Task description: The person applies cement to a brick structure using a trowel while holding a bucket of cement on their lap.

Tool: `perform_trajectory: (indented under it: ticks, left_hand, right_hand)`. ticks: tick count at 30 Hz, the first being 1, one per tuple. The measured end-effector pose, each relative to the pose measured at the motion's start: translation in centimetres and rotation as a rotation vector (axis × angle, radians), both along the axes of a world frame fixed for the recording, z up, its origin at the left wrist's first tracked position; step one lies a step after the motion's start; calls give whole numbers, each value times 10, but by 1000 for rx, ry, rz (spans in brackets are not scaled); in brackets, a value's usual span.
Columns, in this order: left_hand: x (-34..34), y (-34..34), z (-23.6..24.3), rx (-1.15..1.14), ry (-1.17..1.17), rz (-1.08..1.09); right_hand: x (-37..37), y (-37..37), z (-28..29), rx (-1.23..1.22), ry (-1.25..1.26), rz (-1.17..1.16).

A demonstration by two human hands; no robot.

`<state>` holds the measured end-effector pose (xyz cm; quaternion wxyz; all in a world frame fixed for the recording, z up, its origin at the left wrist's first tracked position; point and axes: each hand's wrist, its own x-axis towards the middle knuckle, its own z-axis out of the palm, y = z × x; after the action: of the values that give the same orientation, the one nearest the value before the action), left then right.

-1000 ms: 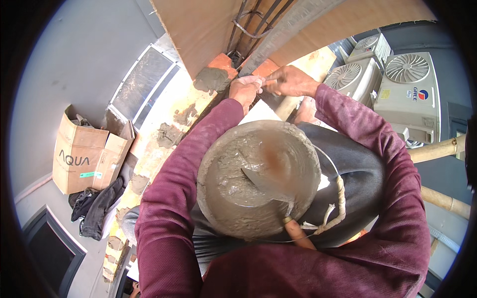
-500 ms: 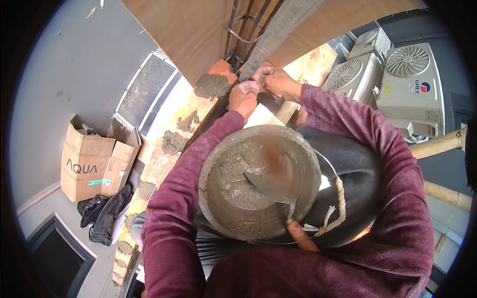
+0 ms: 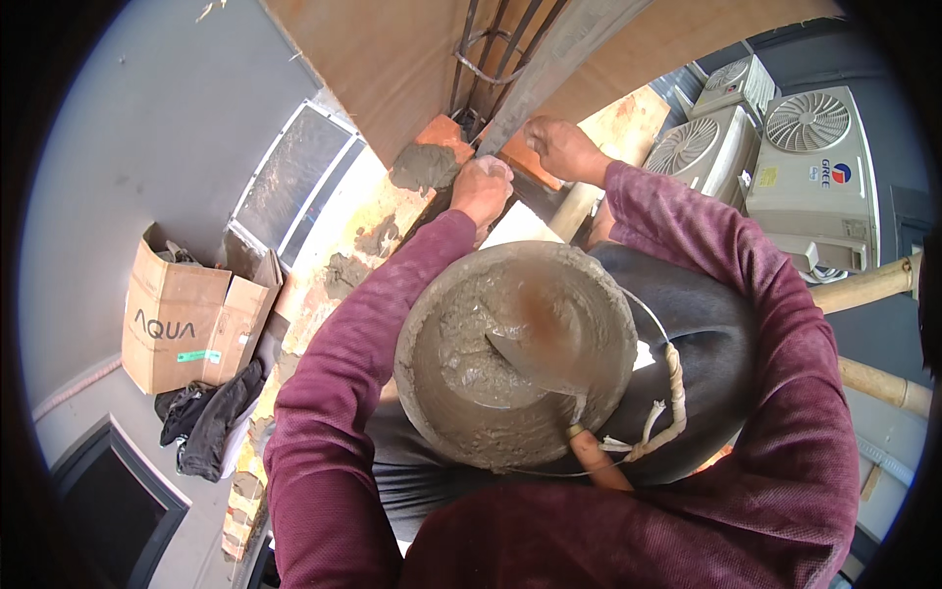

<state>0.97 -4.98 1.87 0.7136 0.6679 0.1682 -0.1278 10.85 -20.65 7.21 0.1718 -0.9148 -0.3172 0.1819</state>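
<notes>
Your left hand (image 3: 482,188) is curled nearly closed at the lower end of the long grey strip (image 3: 564,69); you cannot be seen clearly enough there to tell whether it grips anything. Your right hand (image 3: 566,150) is apart from it, to the right of the strip, fingers bent in over an orange brick (image 3: 531,163); whether something thin is pinched in it, I cannot tell. The strip slants up and to the right, in front of steel rods (image 3: 494,54) and beside a plywood panel (image 3: 378,79). Left of your left hand, a lump of mortar (image 3: 425,168) sits against another brick (image 3: 444,133). Nearer your body, over your dark trousers, is a mortar-coated bucket (image 3: 412,398), with a trowel (image 3: 595,457) lying in it, its wooden handle over the rim toward you.
</notes>
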Motion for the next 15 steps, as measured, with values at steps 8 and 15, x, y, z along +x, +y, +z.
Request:
perform_trajectory:
  ticks: [8,15]
  left_hand:
    - [16,14,83,-185,119,-87]
    - [34,-54,94,-82,49,-375]
  right_hand:
    - [-14,8,-17,174,39,-233]
    - [-28,-17,-44,647,885,-499]
